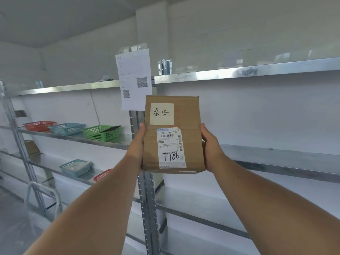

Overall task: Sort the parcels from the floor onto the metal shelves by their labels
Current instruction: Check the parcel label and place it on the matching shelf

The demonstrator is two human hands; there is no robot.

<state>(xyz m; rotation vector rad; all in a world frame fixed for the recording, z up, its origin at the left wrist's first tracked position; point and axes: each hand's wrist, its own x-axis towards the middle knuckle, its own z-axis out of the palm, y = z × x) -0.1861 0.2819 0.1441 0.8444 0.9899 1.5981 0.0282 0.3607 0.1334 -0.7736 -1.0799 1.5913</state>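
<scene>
1. The left hand point(137, 144) and right hand point(211, 146) grip the flat brown cardboard parcel point(189, 137) by its 2 side edges, in front of the shiny metal shelves point(266, 150).
2. I think they are reading its labels point(171, 147); next, find the matching shelf.

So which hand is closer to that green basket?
Left. The left hand grips the parcel on the side facing the green basket; the right hand grips the far side.

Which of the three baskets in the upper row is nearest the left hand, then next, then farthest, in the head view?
1. Green basket, just left of the left hand gripping the parcel.
2. Blue basket, mid-row.
3. Red basket, far left end.
</scene>
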